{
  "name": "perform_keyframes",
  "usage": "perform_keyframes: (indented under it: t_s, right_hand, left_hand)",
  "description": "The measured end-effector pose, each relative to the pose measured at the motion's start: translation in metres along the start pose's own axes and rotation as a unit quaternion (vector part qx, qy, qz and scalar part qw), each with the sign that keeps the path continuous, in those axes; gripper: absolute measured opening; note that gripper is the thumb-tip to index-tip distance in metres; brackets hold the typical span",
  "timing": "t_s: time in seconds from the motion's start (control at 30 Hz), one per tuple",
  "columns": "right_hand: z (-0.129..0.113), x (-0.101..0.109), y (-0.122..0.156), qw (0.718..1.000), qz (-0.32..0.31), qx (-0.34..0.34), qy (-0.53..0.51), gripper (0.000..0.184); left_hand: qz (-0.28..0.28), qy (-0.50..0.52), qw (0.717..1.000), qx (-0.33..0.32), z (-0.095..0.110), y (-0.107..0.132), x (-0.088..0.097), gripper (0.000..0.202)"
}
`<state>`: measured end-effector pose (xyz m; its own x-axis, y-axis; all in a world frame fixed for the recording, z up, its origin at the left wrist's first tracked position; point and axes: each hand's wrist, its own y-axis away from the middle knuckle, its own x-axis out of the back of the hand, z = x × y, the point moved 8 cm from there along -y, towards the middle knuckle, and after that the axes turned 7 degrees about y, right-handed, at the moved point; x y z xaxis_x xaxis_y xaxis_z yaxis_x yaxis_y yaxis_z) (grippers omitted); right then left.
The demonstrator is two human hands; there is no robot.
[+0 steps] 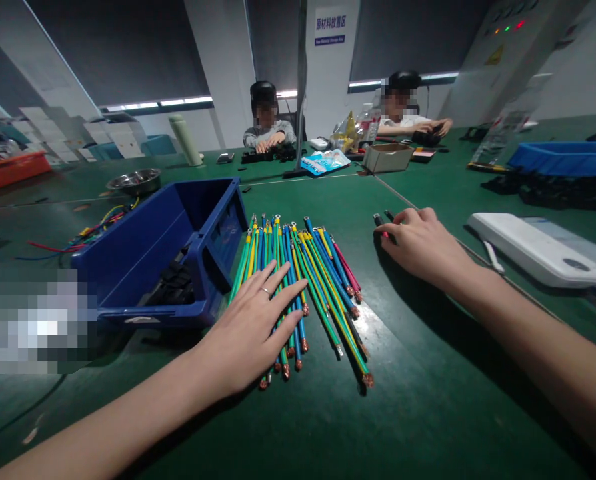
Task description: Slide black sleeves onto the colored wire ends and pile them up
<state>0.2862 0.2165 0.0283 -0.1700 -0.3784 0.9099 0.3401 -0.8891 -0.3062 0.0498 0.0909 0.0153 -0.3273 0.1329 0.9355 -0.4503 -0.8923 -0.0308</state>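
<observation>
A row of cut wires (323, 287) lies on the green table, in green-yellow, blue, red and black. Ring lugs (277, 219) tip many of the far ends, and bare copper strands show at the near ends. My left hand (258, 313) rests flat across the left part of the row, fingers spread, gripping nothing. Off to the right, my right hand (421, 240) has its fingers curled on the table around dark wire pieces (377, 220) with a bit of red; their far tips stick out, and the rest is hidden under the hand.
A blue bin (143, 317) holding black parts stands left of the wires. A white device (538, 250) lies at right, a cable running past my forearm. Beyond are a steel bowl (135, 180), a cardboard box (388, 158) and a blue tray (563, 160). Two people sit across the table.
</observation>
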Motion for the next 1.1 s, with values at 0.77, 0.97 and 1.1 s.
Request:
perform_keyframes:
  t_s: [0.77,0.97,1.1]
  right_hand:
    - [0.048,-0.023,0.002,0.981,-0.038,-0.187,-0.042,0.044]
    - [0.041,-0.020,-0.001,0.981,-0.038,-0.175,-0.068,0.034]
    - [0.032,-0.005,-0.002,0.986,0.004,-0.148,-0.077,0.038]
  left_hand:
    - [0.006,-0.004,1.000,-0.008,0.000,0.000,-0.001,0.046]
    - [0.007,0.000,1.000,-0.008,-0.001,0.001,-0.001,0.047]
    - [0.007,0.000,1.000,-0.004,-0.001,0.001,-0.001,0.047]
